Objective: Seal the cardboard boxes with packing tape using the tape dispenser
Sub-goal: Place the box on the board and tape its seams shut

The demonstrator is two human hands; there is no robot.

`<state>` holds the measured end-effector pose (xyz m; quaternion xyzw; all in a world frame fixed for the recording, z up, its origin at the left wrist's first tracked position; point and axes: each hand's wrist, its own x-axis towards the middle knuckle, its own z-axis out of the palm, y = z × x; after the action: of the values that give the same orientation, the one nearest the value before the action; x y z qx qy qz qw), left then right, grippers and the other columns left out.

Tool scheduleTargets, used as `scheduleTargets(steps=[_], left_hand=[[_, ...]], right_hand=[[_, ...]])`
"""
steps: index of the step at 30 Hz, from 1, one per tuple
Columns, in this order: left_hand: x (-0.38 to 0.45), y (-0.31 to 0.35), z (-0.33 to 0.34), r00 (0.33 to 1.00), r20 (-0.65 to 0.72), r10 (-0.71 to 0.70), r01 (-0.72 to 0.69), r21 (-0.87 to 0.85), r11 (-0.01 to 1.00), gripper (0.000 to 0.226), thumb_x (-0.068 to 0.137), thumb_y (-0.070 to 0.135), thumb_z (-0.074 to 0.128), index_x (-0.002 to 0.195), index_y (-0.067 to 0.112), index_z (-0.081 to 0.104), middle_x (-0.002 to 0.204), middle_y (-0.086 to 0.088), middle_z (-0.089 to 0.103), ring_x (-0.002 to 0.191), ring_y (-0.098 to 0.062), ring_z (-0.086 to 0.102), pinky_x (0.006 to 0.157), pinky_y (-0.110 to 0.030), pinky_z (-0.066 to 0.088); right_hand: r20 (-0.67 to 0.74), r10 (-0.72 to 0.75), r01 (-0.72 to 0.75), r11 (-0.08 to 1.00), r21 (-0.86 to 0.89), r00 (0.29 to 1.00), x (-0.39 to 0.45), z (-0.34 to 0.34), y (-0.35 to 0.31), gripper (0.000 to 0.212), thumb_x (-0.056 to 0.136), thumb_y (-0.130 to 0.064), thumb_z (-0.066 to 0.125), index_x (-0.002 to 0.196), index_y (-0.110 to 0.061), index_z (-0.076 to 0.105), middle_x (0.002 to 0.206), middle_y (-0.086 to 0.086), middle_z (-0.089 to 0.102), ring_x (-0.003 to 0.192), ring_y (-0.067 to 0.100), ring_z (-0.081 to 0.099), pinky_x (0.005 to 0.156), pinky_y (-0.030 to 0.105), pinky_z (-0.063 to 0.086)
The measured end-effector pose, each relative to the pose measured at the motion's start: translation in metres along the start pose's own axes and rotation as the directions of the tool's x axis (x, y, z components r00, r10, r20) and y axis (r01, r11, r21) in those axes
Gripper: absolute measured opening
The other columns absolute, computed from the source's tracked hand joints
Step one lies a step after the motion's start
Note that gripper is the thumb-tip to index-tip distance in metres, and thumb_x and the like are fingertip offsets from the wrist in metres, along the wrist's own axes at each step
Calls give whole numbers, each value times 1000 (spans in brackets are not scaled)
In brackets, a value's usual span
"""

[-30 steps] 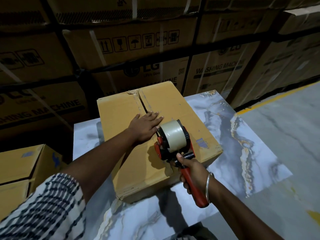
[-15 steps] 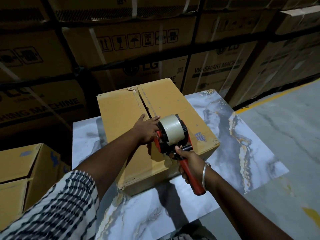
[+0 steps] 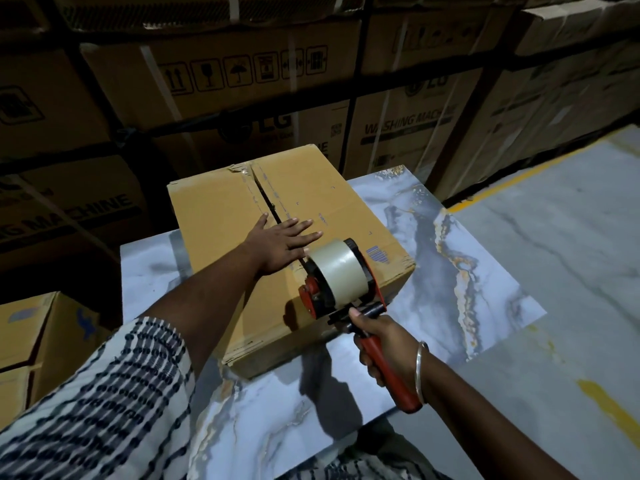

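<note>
A brown cardboard box (image 3: 221, 216) lies on the marble-patterned table (image 3: 450, 258), its two top flaps meeting at a dark centre seam. My left hand (image 3: 280, 244) lies flat across that seam, fingers straight and spread. My right hand (image 3: 384, 341) grips the red handle of the tape dispenser (image 3: 337, 282), which carries a roll of clear tape. The dispenser's head sits at the near end of the box top, right beside my left hand. Its contact point with the box is hidden behind the roll.
Stacked washing machine cartons (image 3: 242, 98) fill the racks behind the table. More brown boxes (image 3: 38, 334) stand at the lower left. Grey floor with a yellow line (image 3: 519, 174) lies to the right.
My left hand has slid forward along the seam and spread flat. The dispenser stays at the near end of the box top in my right hand.
</note>
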<state>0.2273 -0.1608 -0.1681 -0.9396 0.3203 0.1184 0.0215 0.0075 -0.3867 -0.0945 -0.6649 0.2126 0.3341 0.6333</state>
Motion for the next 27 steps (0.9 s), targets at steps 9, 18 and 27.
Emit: scheduleTargets(steps=[9,18,27], left_hand=[[-29,40,-4,991,-123,44,-54,-73,996,55,106,54,17,158,38,7,166,11,8,154,-12,2,121,-52,3],[-49,63,7,1000,12,1,1,-130,992,52,106,54,17,153,45,-2,162,24,2,153,-9,-6,122,-55,-3],[-50,71,3,995,38,-97,99,-85,991,46,105,58,8,148,58,-6,163,22,-9,154,-12,-5,119,-60,-4]], right_hand=[[-3,-47,47,999,10,999,-7,-3,18,54,97,-55,55,61,-19,36,58,5,33,46,17,29,48,27,23],[12,-77,76,996,39,997,-5,-4,21,49,98,-52,54,68,-18,36,59,5,34,46,17,29,49,27,22],[33,-174,171,983,72,984,-7,-18,55,42,100,-47,54,81,-10,46,60,7,36,45,17,33,44,24,26]])
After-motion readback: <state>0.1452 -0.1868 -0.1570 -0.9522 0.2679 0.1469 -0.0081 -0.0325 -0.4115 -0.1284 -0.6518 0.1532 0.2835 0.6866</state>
